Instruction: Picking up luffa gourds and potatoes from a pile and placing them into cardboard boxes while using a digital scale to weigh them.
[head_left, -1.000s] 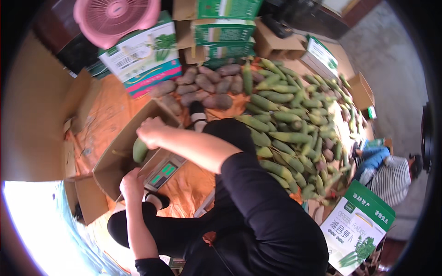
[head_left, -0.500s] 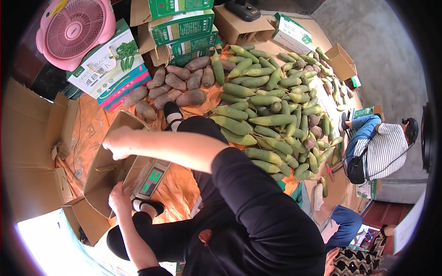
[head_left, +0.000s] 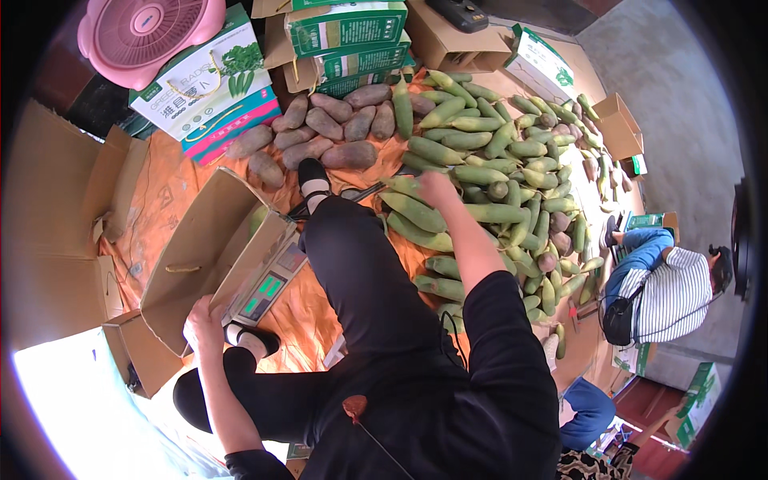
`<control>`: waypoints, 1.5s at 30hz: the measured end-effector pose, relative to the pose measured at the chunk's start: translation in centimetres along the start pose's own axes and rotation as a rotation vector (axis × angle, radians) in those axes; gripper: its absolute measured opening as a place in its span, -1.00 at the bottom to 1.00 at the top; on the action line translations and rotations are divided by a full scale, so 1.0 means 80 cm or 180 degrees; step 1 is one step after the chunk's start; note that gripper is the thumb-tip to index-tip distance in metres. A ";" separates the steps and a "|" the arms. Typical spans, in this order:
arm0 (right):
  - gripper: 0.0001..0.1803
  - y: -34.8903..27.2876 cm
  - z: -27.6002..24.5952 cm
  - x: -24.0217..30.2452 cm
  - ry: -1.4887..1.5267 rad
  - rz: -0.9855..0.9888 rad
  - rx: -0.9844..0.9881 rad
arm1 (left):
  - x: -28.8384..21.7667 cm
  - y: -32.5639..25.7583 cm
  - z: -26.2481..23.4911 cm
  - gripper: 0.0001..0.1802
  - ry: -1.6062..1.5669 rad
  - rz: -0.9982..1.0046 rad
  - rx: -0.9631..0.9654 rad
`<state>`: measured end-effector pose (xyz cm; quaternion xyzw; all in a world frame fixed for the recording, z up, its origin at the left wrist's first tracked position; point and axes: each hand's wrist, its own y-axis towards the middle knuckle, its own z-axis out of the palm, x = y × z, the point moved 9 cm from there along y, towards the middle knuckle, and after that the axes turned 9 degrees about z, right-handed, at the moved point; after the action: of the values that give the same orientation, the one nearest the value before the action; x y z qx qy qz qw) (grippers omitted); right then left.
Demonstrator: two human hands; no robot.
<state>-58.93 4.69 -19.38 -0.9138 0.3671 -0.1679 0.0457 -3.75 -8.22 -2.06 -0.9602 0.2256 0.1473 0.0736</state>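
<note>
My left hand (head_left: 206,326) pinches the near edge of an open cardboard box (head_left: 188,252), which is tilted on a digital scale (head_left: 268,290) with a green-lit display. Inside the box a bit of something green shows past the flap. My right hand (head_left: 440,190) is closed over one end of a green radish (head_left: 406,187) at the left edge of a large heap of green radishes (head_left: 488,210). Its fingertips are partly hidden by the hand itself.
Brownish-red radishes (head_left: 324,124) lie on the orange sheet (head_left: 308,320) beyond my foot. Printed cartons (head_left: 348,36) and a pink fan (head_left: 148,32) stand behind them. A person in a striped shirt (head_left: 676,290) crouches at the right; another person's arm (head_left: 652,428) holds a green carton.
My right hand has swung from above the box over to the radish heap on the right and closed on a radish. My left hand stays at the box edge.
</note>
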 end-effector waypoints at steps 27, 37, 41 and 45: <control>-0.40 -0.155 0.132 -0.085 0.2893 0.2838 0.1956 | 0.008 -0.012 -0.016 -0.86 0.0286 -0.0021 -0.0142; -0.40 -0.116 -0.131 0.184 0.2555 -0.0061 0.1835 | 0.008 -0.012 -0.011 -0.86 0.0304 0.0141 -0.0342; -0.40 -0.121 -0.210 0.340 0.2227 -0.1153 0.2000 | 0.008 -0.016 -0.013 -0.87 0.0315 0.0169 -0.0339; -0.26 -0.142 -0.207 0.478 0.0808 -0.2684 0.1263 | 0.003 -0.021 -0.027 -0.89 0.0352 0.0254 -0.0487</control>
<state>-31.31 -12.64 9.02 -0.9289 -0.0718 -0.3487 0.1020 -2.27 -7.25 0.02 -0.9599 0.2555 0.1138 -0.0185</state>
